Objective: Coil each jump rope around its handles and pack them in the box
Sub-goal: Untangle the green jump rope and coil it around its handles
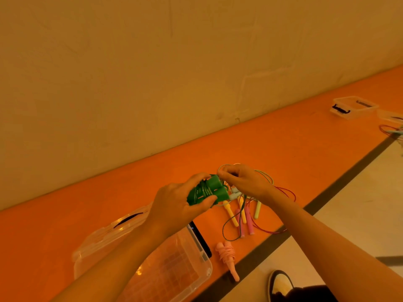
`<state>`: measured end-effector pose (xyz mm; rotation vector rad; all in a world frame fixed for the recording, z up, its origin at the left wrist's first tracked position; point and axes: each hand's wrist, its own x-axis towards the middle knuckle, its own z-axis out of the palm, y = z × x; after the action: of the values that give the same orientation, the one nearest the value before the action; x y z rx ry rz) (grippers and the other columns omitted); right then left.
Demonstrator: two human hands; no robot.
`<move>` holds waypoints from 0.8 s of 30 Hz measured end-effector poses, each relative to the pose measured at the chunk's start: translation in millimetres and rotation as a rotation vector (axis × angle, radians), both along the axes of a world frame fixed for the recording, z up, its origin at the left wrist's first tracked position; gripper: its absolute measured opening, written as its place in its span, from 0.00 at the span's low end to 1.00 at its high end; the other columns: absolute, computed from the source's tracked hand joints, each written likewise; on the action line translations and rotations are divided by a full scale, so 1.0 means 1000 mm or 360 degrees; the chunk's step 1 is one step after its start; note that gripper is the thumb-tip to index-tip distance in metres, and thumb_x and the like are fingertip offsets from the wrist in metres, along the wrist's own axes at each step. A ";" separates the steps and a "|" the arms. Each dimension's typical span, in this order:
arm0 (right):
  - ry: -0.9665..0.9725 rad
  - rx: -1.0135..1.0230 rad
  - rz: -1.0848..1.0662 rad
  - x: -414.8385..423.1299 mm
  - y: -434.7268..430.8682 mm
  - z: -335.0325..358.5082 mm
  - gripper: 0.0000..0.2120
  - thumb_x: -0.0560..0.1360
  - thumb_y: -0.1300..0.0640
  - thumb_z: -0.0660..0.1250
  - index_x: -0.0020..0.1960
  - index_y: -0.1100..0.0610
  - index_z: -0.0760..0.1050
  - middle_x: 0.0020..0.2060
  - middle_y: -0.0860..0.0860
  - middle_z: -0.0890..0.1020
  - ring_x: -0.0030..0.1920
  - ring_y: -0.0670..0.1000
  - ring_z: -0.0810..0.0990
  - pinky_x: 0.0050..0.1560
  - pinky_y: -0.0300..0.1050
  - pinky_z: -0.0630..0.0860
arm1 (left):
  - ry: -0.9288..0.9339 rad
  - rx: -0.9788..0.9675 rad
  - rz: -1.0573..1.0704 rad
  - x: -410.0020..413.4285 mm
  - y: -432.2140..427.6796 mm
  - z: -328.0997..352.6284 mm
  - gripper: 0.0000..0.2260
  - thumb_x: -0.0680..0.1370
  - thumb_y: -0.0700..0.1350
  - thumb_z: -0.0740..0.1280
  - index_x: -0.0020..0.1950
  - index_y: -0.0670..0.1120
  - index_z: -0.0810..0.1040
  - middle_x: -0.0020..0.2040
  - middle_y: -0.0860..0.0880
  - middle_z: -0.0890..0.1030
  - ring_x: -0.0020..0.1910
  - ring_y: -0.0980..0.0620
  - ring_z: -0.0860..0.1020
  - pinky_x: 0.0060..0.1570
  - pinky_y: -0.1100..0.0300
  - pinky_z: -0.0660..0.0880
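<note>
Green rope (207,191) is held at frame centre, above the orange ledge (283,149): two stubby handles side by side, with shiny cord wound across them. The left hand (174,205) grips the bundle, fingers curled round it. The right hand (244,182) pinches the cord at the handle ends. The ledge runs diagonally from lower left to upper right, with the wall (174,62) above it and a dark strip along its lower edge. Bare orange stretches toward the upper right. The clear box (196,277) lies open at lower left, with a coiled pink rope (226,253) just beside it.
</note>
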<state>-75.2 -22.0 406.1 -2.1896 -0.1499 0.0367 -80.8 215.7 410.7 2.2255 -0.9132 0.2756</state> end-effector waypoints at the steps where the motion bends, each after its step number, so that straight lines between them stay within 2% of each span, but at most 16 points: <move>1: 0.0021 0.0060 -0.0023 -0.001 -0.003 0.002 0.17 0.80 0.43 0.61 0.45 0.53 0.82 0.39 0.59 0.79 0.36 0.48 0.72 0.38 0.46 0.67 | 0.0067 -0.0071 0.0011 0.001 0.001 0.000 0.22 0.74 0.69 0.60 0.67 0.65 0.67 0.35 0.59 0.81 0.27 0.58 0.76 0.25 0.63 0.73; 4: 0.0063 0.0195 -0.0088 -0.004 -0.013 0.008 0.11 0.81 0.50 0.63 0.49 0.52 0.83 0.43 0.56 0.80 0.40 0.47 0.73 0.41 0.44 0.69 | 0.0187 -0.0232 0.0030 0.005 0.004 0.000 0.19 0.73 0.68 0.62 0.64 0.69 0.68 0.37 0.53 0.83 0.27 0.53 0.78 0.28 0.50 0.77; 7: 0.0021 0.0201 -0.0155 -0.003 -0.024 0.013 0.08 0.81 0.53 0.64 0.50 0.51 0.83 0.45 0.56 0.81 0.40 0.46 0.74 0.42 0.44 0.70 | 0.0305 -0.0353 0.0010 0.007 0.008 0.002 0.16 0.73 0.66 0.64 0.60 0.72 0.70 0.40 0.50 0.85 0.28 0.50 0.80 0.28 0.46 0.78; 8: -0.0012 0.0194 -0.0205 -0.002 -0.026 0.014 0.08 0.80 0.53 0.65 0.49 0.51 0.83 0.45 0.58 0.81 0.39 0.48 0.74 0.41 0.46 0.70 | 0.0311 -0.0344 -0.0012 0.006 0.008 0.002 0.16 0.73 0.67 0.64 0.60 0.71 0.70 0.40 0.51 0.85 0.28 0.51 0.80 0.28 0.49 0.79; 9: -0.0048 0.0181 -0.0260 0.000 -0.028 0.014 0.08 0.80 0.52 0.66 0.48 0.52 0.83 0.45 0.59 0.82 0.38 0.49 0.73 0.40 0.47 0.69 | 0.0265 -0.0295 -0.0046 0.004 0.008 0.003 0.16 0.74 0.68 0.63 0.60 0.70 0.71 0.40 0.52 0.84 0.28 0.53 0.80 0.25 0.56 0.78; 10: -0.0081 0.0171 -0.0309 0.000 -0.029 0.014 0.07 0.79 0.52 0.67 0.48 0.52 0.83 0.43 0.58 0.83 0.37 0.49 0.74 0.39 0.47 0.69 | 0.0194 -0.0223 -0.0095 0.000 0.007 0.003 0.17 0.74 0.71 0.61 0.61 0.69 0.70 0.39 0.54 0.84 0.28 0.55 0.79 0.23 0.65 0.75; 12: -0.0134 0.0149 -0.0389 0.002 -0.027 0.013 0.06 0.77 0.52 0.70 0.48 0.52 0.83 0.41 0.54 0.84 0.35 0.45 0.76 0.38 0.44 0.72 | 0.0097 -0.0113 -0.0187 -0.008 0.001 0.004 0.22 0.75 0.74 0.56 0.63 0.66 0.68 0.37 0.57 0.82 0.27 0.59 0.77 0.22 0.71 0.69; 14: -0.0177 0.0103 -0.0433 0.003 -0.022 0.013 0.06 0.77 0.52 0.71 0.48 0.54 0.84 0.41 0.51 0.84 0.36 0.44 0.79 0.39 0.45 0.75 | 0.0008 -0.0046 -0.0256 -0.015 -0.004 0.002 0.22 0.76 0.72 0.58 0.64 0.62 0.68 0.33 0.60 0.78 0.24 0.62 0.73 0.22 0.73 0.66; 16: -0.0186 0.0068 -0.0457 0.004 -0.019 0.011 0.07 0.76 0.53 0.71 0.49 0.55 0.84 0.42 0.51 0.85 0.42 0.48 0.82 0.43 0.48 0.78 | -0.0095 -0.0011 -0.0312 -0.019 -0.007 0.001 0.22 0.76 0.69 0.62 0.65 0.60 0.69 0.32 0.62 0.75 0.23 0.63 0.69 0.23 0.74 0.64; 20: -0.0167 0.0072 -0.0471 0.006 -0.016 0.009 0.07 0.75 0.52 0.72 0.49 0.55 0.84 0.42 0.49 0.85 0.42 0.45 0.82 0.45 0.46 0.78 | -0.0145 -0.0031 -0.0382 -0.020 -0.008 0.001 0.27 0.73 0.70 0.65 0.66 0.57 0.71 0.34 0.60 0.78 0.27 0.62 0.71 0.26 0.74 0.64; 24: -0.0150 0.0074 -0.0486 0.006 -0.017 0.007 0.08 0.74 0.52 0.73 0.48 0.55 0.84 0.41 0.48 0.85 0.41 0.43 0.80 0.44 0.44 0.77 | -0.0161 0.0031 -0.0449 -0.022 -0.009 -0.001 0.30 0.73 0.70 0.66 0.68 0.54 0.73 0.40 0.58 0.82 0.30 0.61 0.75 0.27 0.69 0.70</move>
<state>-69.3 -38.6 413.2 -2.1461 0.1304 -0.2390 -103.2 206.3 409.3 2.0822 -1.2735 0.2495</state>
